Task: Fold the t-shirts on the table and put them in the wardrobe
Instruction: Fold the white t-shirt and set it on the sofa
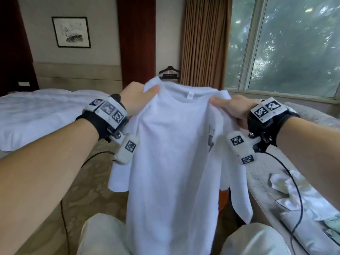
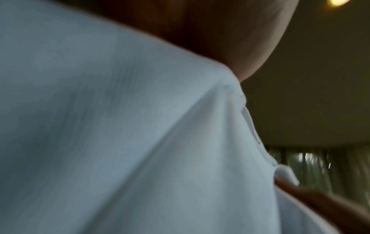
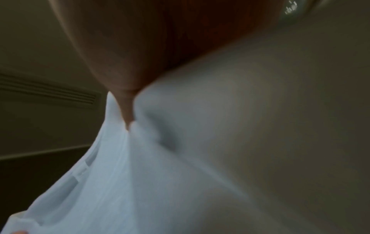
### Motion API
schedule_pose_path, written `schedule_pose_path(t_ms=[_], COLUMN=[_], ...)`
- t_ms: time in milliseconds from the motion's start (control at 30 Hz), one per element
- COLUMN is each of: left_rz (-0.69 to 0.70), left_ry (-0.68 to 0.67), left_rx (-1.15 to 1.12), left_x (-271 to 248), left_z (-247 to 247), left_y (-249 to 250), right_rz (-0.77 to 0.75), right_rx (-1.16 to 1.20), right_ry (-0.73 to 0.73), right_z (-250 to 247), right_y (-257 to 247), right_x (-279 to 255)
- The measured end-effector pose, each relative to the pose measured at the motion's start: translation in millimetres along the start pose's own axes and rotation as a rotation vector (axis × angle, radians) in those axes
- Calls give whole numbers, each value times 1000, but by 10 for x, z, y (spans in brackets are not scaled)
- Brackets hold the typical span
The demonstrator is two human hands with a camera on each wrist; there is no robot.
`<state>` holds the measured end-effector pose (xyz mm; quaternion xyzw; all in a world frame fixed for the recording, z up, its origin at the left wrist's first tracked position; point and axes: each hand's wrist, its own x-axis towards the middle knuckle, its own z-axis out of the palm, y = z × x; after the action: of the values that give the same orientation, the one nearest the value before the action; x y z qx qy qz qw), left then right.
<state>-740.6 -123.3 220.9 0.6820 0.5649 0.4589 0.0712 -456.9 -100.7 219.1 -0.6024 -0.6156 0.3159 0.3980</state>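
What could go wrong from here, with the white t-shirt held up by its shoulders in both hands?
1. The t-shirt hangs unfolded in the air, held only by the left hand and right hand pinching its shoulders; a slipped pinch would probably drop one side.
2. The hem hangs between the person's knees, where it might bunch or crease.
3. The cable trailing from the right wrist could snag the hanging sleeve.

On each of my bare-armed wrists sits a black strap (image 1: 92, 124) carrying white checker-marked blocks (image 1: 108, 109), cabled, with pale trousers (image 1: 99, 234) at six o'clock.
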Motion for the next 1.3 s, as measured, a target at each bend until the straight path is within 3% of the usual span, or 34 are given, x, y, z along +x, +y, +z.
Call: schedule_pose_path(t_ms=[133,233,500,600,733,867,1000,1300], left_rz=[-16,-89,-171,-218,-304,-434,-538,-673], left_ry=[-89,-141,-273,-278,-318,-337,-347,-415], left_rx=[225,320,145,130,193,272,406,467], left_x=[-33,47,309,363,448,556,702,1100], left_z=[175,348,977,1222,1543,1771,2007,2719], left_y=[-356,-708,-1514,-1839,-2189,-2426,-2610,-3336], right_rz=[40,107,270,341,293,309,387,470], right_rx=[-357,-346,-533,-618,-662,-657,-620,-661], right_ry=[75,22,-26,-123,-159,-35,-3,-17], right_z=[25,97,469,617,822,946,1037,1373], right_y=[203,455,1215,1474,1810,2149,2393,2963], right_x=[52,229,1038,1218,1533,1792,1997,2759])
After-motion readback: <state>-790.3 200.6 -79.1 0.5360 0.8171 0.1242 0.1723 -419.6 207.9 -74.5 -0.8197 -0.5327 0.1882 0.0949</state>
